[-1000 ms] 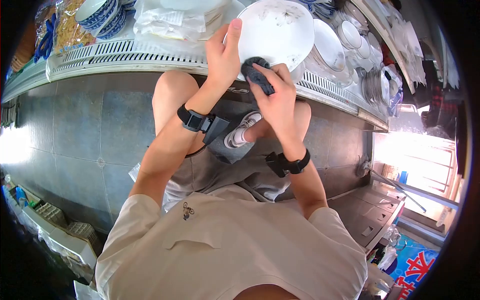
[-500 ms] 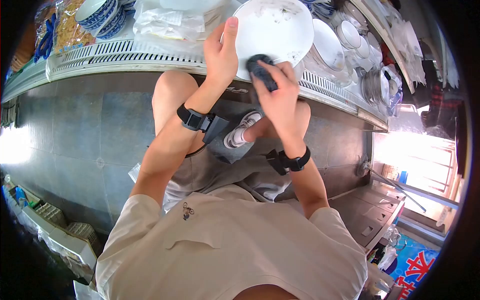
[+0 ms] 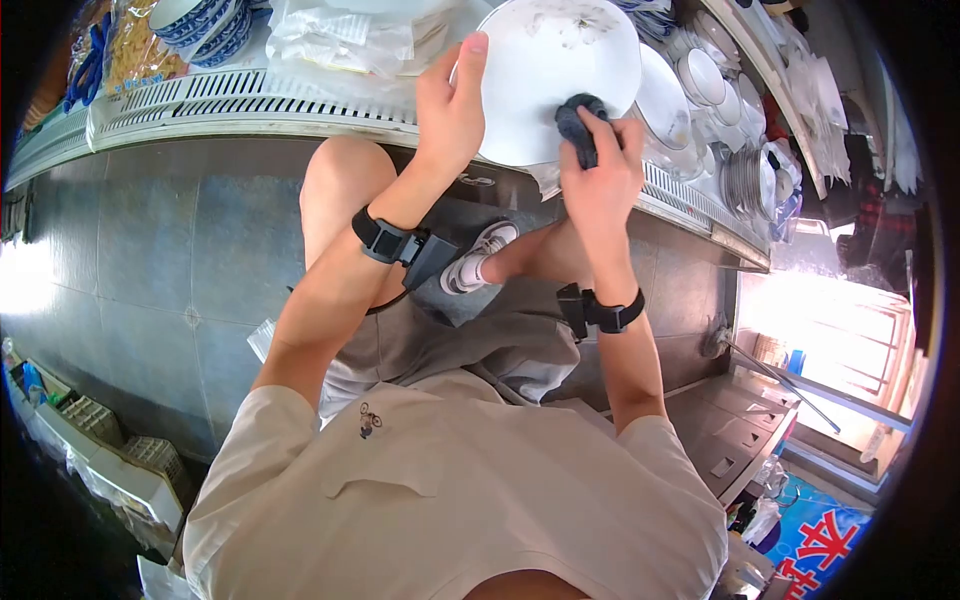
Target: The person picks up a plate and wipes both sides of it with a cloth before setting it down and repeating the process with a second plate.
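Observation:
My left hand (image 3: pixel 452 112) grips the left edge of a large white plate (image 3: pixel 530 95), its thumb pressed on the rim. The plate is tilted up over the shelf's front edge and has a faint grey flower pattern near its far side. In my right hand (image 3: pixel 603 170) is a bunched dark grey cloth (image 3: pixel 578 128), pinched by the fingers and pressed on the plate's lower right part. The fingers of my left hand behind the plate are hidden.
A shelf with a slotted front rail (image 3: pixel 300 105) runs across the top. Blue-patterned bowls (image 3: pixel 215 35) and plastic-wrapped packs (image 3: pixel 340 40) stand left; white bowls (image 3: pixel 700 77) and stacked plates (image 3: pixel 745 180) stand right. Drawers (image 3: pixel 725 430) are at lower right.
My right hand and the cloth have moved right and slightly up across the plate. The plate has shifted a little right and turned, showing more of its pattern.

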`<state>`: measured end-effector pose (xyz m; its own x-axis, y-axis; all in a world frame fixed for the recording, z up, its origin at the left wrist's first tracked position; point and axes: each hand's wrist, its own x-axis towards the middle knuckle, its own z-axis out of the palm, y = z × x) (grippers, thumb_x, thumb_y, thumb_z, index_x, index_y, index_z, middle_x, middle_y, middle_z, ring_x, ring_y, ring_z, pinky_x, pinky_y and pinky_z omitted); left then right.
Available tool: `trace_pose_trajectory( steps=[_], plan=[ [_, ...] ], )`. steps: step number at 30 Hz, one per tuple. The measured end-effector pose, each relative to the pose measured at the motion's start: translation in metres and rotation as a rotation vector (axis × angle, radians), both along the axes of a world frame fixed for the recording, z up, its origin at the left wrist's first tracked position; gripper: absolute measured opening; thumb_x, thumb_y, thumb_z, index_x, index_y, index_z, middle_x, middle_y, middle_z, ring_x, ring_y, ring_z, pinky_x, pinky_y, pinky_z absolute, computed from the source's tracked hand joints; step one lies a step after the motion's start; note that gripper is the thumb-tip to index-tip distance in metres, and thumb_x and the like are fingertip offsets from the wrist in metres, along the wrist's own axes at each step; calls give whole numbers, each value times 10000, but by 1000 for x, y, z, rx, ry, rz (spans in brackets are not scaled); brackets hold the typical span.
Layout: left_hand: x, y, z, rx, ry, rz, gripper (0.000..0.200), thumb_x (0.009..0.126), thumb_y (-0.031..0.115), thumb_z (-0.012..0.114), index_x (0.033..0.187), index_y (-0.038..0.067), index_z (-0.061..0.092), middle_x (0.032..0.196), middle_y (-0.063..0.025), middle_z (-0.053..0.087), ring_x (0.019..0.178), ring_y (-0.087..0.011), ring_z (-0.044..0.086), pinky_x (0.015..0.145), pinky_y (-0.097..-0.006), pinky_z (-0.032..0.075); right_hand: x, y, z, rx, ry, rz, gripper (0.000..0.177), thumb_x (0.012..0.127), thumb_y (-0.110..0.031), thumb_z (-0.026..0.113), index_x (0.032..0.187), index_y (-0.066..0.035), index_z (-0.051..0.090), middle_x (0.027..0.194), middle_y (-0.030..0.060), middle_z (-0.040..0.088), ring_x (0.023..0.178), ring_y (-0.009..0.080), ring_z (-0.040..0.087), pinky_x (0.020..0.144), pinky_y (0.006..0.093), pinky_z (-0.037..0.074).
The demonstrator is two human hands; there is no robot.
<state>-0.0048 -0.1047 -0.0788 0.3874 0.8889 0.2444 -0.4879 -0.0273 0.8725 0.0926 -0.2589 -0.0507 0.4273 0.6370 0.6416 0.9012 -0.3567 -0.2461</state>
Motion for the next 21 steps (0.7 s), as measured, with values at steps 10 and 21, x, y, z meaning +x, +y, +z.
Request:
trace_pose_trajectory(
  steps=[10, 21],
  plan=[
    [-4, 4, -1, -62, -13, 22, 549, 1092, 465, 509, 929, -42, 641, 716, 36, 514, 675, -72, 399, 575, -284, 338, -31, 14, -10, 16, 333, 250, 381, 749, -59, 779, 1127, -74, 736, 949, 134, 576, 824, 321, 641, 734, 397, 534],
    [-1, 2, 0, -69, -26, -28, 558, 1087, 456, 526, 968, -69, 672, 777, -20, 614, 728, -78, 484, 632, -269, 417, -6, 7, -13, 5, 132, 48, 324, 757, -78, 769, 1080, -74, 749, 979, 131, 597, 845, 337, 664, 719, 416, 560]
  ],
)
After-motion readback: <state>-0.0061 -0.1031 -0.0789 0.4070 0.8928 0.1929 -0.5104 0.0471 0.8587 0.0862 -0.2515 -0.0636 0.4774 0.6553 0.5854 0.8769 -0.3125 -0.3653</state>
